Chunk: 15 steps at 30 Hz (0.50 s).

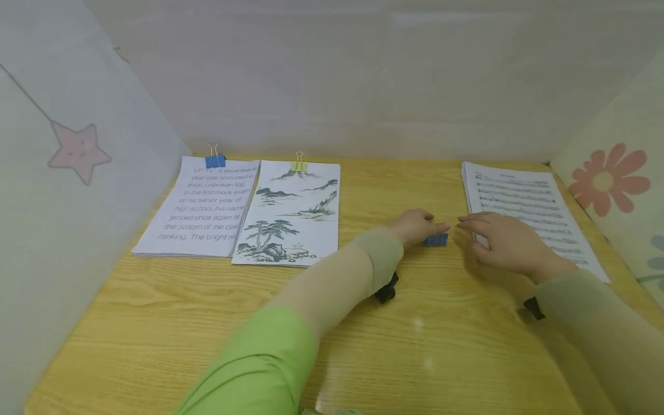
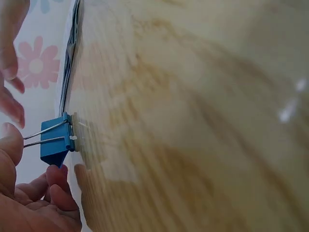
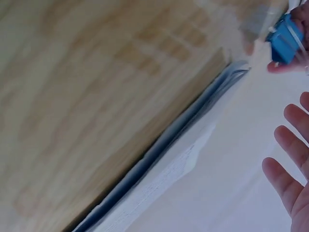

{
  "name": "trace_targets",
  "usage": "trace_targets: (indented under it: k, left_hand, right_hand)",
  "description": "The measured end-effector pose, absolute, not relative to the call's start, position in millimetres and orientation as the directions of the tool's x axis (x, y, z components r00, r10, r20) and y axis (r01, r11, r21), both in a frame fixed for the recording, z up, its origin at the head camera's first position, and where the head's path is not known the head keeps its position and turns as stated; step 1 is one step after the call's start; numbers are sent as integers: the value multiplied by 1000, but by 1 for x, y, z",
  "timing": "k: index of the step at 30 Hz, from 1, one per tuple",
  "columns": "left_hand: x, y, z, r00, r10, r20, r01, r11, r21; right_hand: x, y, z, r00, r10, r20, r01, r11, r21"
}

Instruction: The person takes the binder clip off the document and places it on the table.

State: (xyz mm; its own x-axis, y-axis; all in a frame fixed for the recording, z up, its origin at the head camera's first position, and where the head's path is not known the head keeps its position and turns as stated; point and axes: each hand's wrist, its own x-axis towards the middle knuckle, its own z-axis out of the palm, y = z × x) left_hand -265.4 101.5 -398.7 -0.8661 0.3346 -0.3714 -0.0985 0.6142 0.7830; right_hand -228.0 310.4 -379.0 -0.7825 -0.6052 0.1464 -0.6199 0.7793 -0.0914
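Grasped between the thumb and fingers of the left hand [image 1: 413,227] is one blue metal binder clip with silver wire handles [image 2: 53,140], held at or just above the yellow wood-grain table [image 1: 441,346]; how firmly it is pinched cannot be told. By the right hand [image 1: 505,242] nothing is held: its fingers are loosely extended, near the clip but apart from it. To the right of the grip is laid a stack of white sheets printed with music notation [image 1: 524,202], its long axis directed from the back of the table toward the front. It is partly covered from view by the right hand, the nearer of the two. Three stacks are counted: the music stack, on which no clip is seen; a stack of white sheets printed with large text [image 1: 199,207], topped by another blue clip [image 1: 215,161]; and a stack of white sheets printed with a grey-green landscape [image 1: 287,230], topped by one yellow clip [image 1: 299,166].
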Motion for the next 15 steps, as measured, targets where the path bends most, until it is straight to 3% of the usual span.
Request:
trace_targets:
  k: [8,15]
  left_hand:
    - [-267,106,-403,-874,326,-360,-83,630,772]
    - [-264,92,-398,-872,371,-320,-83,532,842]
  right_hand:
    - [-224,301,-372,-740,-623,254,-661,744,-100]
    - [-226,287,-370,-730,-612,303,-672,725,-154]
